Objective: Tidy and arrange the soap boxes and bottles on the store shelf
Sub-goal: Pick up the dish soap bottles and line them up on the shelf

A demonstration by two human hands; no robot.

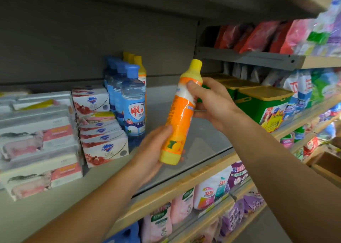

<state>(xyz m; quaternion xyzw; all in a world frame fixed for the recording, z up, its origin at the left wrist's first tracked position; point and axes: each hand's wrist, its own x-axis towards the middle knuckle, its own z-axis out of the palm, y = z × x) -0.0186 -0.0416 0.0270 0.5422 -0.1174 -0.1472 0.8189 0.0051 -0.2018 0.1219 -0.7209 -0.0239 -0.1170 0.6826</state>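
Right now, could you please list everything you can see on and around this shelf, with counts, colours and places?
Orange bottle: one, orange with yellow cap and base, held tilted above the grey shelf.
Blue bottles: a row of about four, clear blue with blue caps, standing mid-shelf.
Yellow-capped bottles: about three, behind the blue row.
White soap boxes: several, white with red print, stacked left of the bottles.
Grey-pink soap boxes: several, stacked far left.
Green tubs: a few, green with yellow lids, right.
Refill pouches: many, pink, white, purple, lower shelf.
Left hand: grips the bottle's base.
Right hand: fingers around its upper body.
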